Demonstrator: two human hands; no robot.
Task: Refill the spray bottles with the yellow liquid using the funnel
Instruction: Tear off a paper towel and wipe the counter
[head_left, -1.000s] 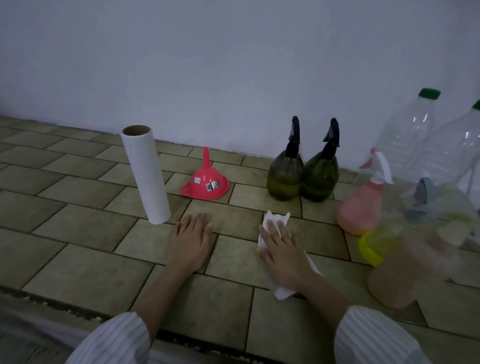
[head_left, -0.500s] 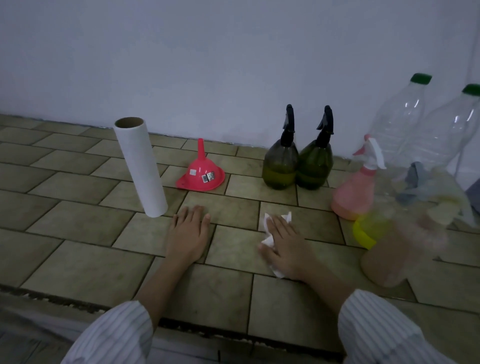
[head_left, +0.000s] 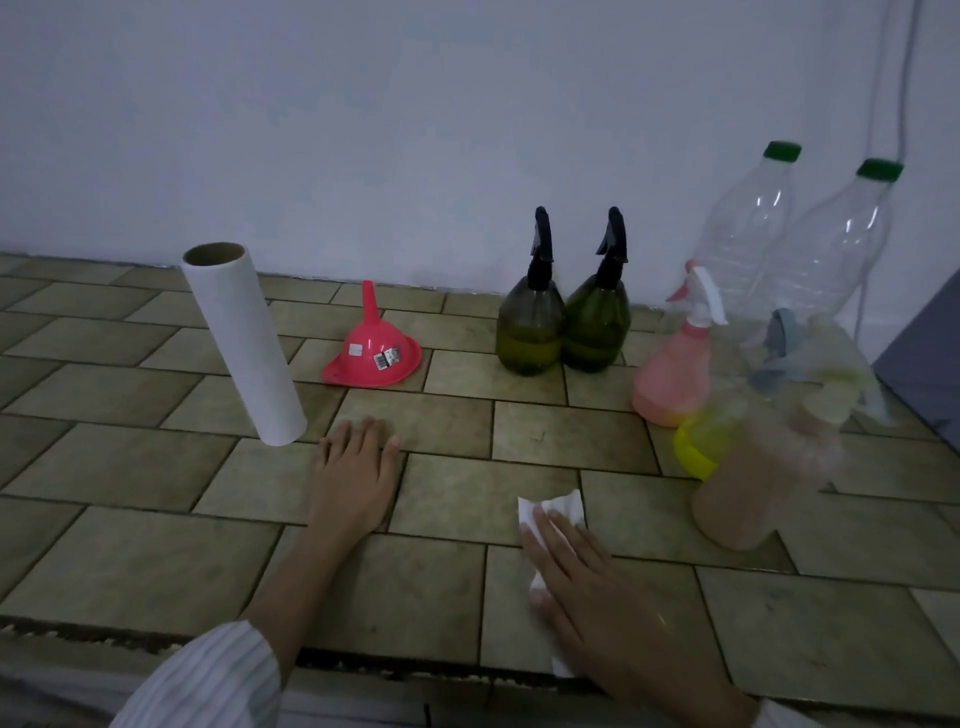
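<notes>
funnel upside down left of green spray bottles, light stiff plastic, grip by spout. right hand flat, pressing tissue on tiles; left hand flat, empty.

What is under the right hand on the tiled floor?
A white paper towel lies flat under the right hand, pressed on the tiled floor. Its far edge shows beyond the fingertips. The tile under the towel is covered, so any spill there cannot be seen.
</notes>
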